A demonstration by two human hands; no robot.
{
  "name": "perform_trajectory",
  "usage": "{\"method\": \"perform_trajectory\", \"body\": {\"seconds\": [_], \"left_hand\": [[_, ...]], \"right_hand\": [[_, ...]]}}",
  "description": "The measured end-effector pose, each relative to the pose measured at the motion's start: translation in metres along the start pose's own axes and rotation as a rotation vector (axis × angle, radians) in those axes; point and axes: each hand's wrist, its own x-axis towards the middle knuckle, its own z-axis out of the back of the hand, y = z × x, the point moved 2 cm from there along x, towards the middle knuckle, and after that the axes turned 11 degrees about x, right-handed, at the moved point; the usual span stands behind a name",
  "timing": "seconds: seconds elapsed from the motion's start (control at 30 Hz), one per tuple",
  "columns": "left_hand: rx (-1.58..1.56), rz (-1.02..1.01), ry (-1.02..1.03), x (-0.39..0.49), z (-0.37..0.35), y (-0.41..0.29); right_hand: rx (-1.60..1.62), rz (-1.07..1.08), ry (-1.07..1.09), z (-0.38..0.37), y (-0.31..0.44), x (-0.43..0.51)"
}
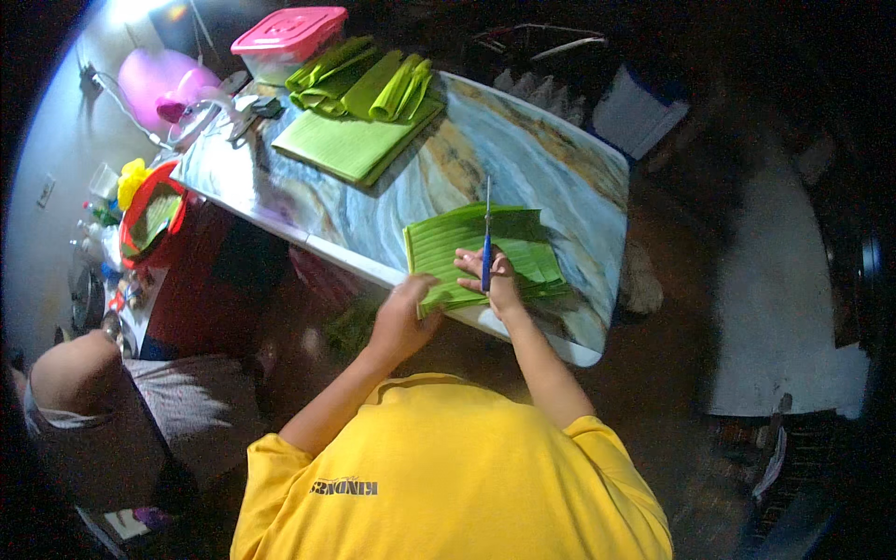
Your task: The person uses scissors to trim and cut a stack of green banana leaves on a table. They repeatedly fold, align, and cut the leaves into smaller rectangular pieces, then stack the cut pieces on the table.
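Note:
A stack of cut banana leaf pieces (483,238) lies at the near edge of a marble-patterned table (560,182). My left hand (413,308) is at the stack's near left corner, its fingers on the leaf edge. In my right hand (498,276), over the stack, is a pair of scissors (486,262) with blue handles, blades pointing away from me. The scissors' blades look closed. Some fingers of this hand are spread over the leaves. Farther back lies a folded pile of leaf sheets (350,143), with rolled leaf pieces (364,80) on and behind it.
A clear container with a pink lid (290,31) stands at the table's far left corner. Beyond the left edge are a red basin (183,203) with leaves and a pink fan (164,87). Another person (77,392) is at lower left. A white surface (777,301) stands at right.

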Motion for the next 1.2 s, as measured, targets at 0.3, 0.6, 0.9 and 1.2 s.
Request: {"method": "perform_trajectory", "body": {"seconds": [0.3, 0.6, 0.9, 1.2], "left_hand": [[-1.205, 0.833, 0.612, -0.017, -0.016, 0.067], [-1.265, 0.753, 0.911, 0.006, -0.029, 0.057], [-0.957, 0.637, 0.800, -0.002, -0.020, 0.066], [-0.761, 0.682, 0.745, 0.006, -0.011, 0.048]], "right_hand": [[-0.054, 0.009, 0.008, 0.001, -0.002, 0.007], [-0.273, 0.197, -0.001, -0.009, 0.018, -0.021], [-0.887, 0.458, 0.227, -0.057, 0.008, -0.052], [-0.427, 0.331, 0.109, -0.022, -0.005, -0.035]]}}
